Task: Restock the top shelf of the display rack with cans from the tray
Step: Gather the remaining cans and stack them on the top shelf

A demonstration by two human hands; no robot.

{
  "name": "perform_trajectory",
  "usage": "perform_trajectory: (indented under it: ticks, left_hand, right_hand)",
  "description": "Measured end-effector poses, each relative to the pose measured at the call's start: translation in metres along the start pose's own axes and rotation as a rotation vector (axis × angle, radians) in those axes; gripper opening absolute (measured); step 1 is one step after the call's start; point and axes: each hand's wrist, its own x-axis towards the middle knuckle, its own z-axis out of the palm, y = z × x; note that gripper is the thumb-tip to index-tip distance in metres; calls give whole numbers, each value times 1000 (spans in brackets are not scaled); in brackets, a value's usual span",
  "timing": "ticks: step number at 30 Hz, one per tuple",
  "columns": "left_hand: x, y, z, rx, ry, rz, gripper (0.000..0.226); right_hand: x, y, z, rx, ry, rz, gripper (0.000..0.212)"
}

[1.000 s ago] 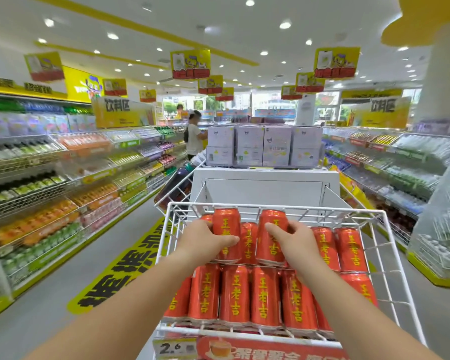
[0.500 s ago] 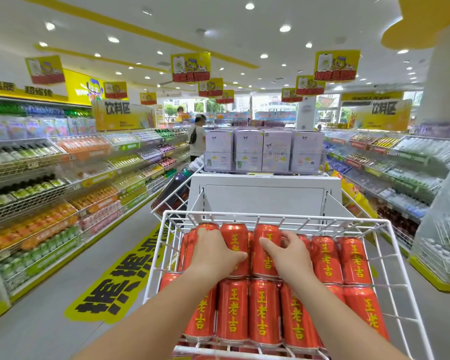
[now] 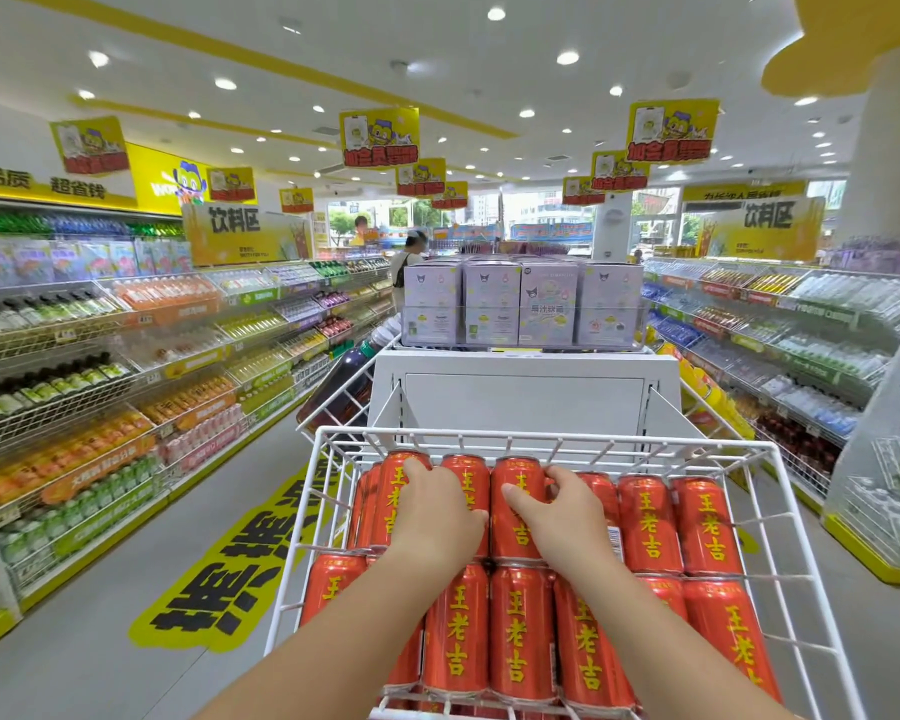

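Observation:
The white wire top shelf (image 3: 541, 439) of the display rack sits right in front of me, holding two rows of tall red cans with yellow characters. The front row of cans (image 3: 520, 631) stands closest to me. My left hand (image 3: 432, 517) wraps a red can (image 3: 471, 485) standing in the back row. My right hand (image 3: 567, 517) grips the neighbouring red can (image 3: 518, 472), thumb across its front. Both cans stand upright among the others. No tray is in view.
Behind the shelf rises a white stand topped with purple boxes (image 3: 494, 304). Long drink shelves line the left (image 3: 100, 407) and right (image 3: 801, 345) of the aisle. A person (image 3: 406, 262) stands far down the left aisle. A yellow floor sticker (image 3: 219, 579) lies to the left.
Both hands have lowered their cans from above the shelf down into the back row, and the view has moved closer to the shelf.

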Motion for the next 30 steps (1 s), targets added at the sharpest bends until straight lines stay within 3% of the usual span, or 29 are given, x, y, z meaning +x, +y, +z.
perform_trajectory:
  ticks: [6, 10, 16, 19, 23, 27, 30]
  left_hand:
    - [-9, 5, 0, 180, 82, 78, 61]
    - [-12, 4, -3, 121, 47, 95, 58]
    - [-13, -7, 0, 220, 136, 152, 66]
    - [-15, -15, -1, 157, 155, 161, 58]
    - [-17, -35, -12, 62, 223, 95, 45]
    - [-15, -56, -13, -25, 145, -39, 68]
    - [-11, -59, -12, -125, 85, -103, 67]
  right_hand:
    - [-4, 3, 3, -98, 51, -56, 73]
    - [-3, 2, 4, -157, 33, -57, 71]
    - [-8, -3, -2, -160, 32, -60, 74]
    - [-9, -4, -5, -160, 0, -67, 74]
    - [-12, -5, -8, -216, -6, -79, 73]
    - [-14, -1, -8, -209, 0, -81, 67]
    - [-13, 3, -7, -200, 4, -84, 66]
